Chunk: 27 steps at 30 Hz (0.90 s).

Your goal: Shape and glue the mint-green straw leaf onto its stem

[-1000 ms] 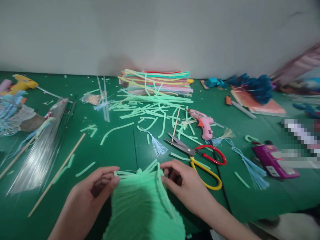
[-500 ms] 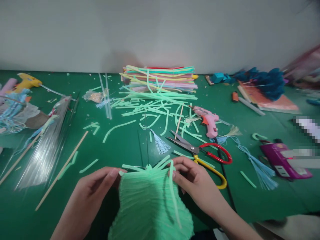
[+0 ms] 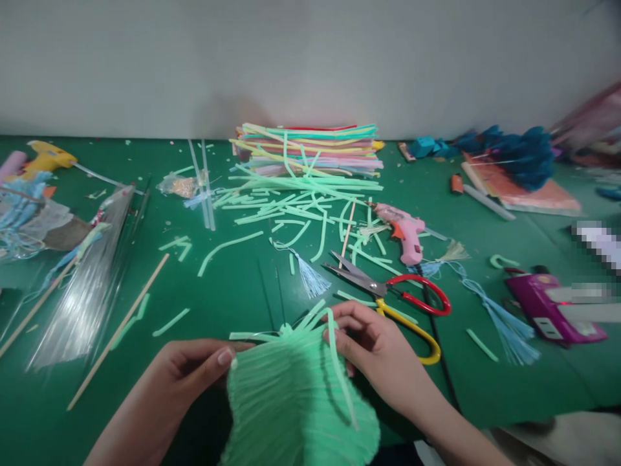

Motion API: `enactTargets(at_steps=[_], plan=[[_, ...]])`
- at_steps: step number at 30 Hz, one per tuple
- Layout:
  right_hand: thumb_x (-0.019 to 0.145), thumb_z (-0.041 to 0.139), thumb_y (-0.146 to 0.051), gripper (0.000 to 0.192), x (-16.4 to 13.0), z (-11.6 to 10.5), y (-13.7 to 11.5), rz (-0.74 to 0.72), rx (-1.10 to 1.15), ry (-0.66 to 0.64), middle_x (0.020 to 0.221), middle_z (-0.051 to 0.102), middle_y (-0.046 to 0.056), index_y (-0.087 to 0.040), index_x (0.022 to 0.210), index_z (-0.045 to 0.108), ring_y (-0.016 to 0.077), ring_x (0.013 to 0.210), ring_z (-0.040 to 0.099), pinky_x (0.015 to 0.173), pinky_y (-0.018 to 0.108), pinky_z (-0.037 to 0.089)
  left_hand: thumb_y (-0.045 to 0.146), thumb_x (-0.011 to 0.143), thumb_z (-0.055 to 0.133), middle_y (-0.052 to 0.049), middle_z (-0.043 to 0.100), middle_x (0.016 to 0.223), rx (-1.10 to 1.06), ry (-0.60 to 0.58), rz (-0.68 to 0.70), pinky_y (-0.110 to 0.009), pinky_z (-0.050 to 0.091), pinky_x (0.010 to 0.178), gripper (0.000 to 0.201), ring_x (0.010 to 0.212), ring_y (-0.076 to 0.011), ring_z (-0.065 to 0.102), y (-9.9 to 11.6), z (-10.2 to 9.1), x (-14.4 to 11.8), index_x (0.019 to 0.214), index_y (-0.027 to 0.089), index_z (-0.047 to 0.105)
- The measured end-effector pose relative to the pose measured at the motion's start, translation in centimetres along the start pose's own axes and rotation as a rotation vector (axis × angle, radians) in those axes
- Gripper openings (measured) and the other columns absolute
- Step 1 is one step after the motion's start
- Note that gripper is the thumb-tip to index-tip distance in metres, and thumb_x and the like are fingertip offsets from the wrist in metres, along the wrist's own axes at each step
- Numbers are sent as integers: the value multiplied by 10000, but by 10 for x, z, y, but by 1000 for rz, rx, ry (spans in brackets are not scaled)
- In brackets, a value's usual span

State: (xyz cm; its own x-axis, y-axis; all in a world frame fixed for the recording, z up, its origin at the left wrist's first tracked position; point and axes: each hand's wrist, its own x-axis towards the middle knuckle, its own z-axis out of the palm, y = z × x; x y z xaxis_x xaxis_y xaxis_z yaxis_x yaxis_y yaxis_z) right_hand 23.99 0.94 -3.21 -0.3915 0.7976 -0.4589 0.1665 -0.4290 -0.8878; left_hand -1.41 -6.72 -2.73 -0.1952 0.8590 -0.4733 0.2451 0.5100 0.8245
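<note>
Left hand [image 3: 187,375] pinches left edge of green strip bundle [image 3: 295,401]; right hand [image 3: 376,356] pinches its right edge at the top. Bundle sits between both hands. Scissors [image 3: 388,294] just beyond right hand, blue tassel [image 3: 310,279] further out

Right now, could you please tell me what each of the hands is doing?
Left hand: closed, pinching the left edge of the green pipe-cleaner bundle.
Right hand: closed, pinching one strand at the bundle's right side.
</note>
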Motion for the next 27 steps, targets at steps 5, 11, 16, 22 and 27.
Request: enactTargets(at_steps=[5,11,16,22,27], plan=[[789,707,-349,269,-2,1,0,16,-16,22,735,586,-32,-192,965,576,72,508,437,431,184,423,598,772,663,-41,771,818,-91,-133,-134,-315,520,741,394,835,-250,684,-6,-1,-3,855,237,797],[817,666,-359,243,-1,1,0,20,-57,51,733,578,-35,-200,983,589,58,467,422,406,182,382,627,774,628,-8,717,771,110,58,-22,-261,446,624,390,753,-210,607,-2,11,-9,750,254,736],[794,710,-374,289,1,3,-2,-19,21,24,732,569,-33,-195,984,586,69,506,445,424,183,436,595,780,650,-1,718,820,0,161,-24,-265,482,726,340,844,-219,632,0,16,-11,821,266,726],[832,693,-404,368,3,8,-6,-109,150,10,722,537,-55,-234,1136,572,65,497,480,436,178,476,544,732,735,-53,764,902,-410,-115,-187,-357,557,733,442,819,-256,696,14,25,-6,1046,233,715],[900,611,-432,260,1,5,-9,-142,69,-2,769,552,-32,-216,1043,642,71,500,576,468,195,500,539,670,784,-40,743,729,-310,-24,-237,-310,538,605,378,665,-218,667,27,32,-5,803,193,711]])
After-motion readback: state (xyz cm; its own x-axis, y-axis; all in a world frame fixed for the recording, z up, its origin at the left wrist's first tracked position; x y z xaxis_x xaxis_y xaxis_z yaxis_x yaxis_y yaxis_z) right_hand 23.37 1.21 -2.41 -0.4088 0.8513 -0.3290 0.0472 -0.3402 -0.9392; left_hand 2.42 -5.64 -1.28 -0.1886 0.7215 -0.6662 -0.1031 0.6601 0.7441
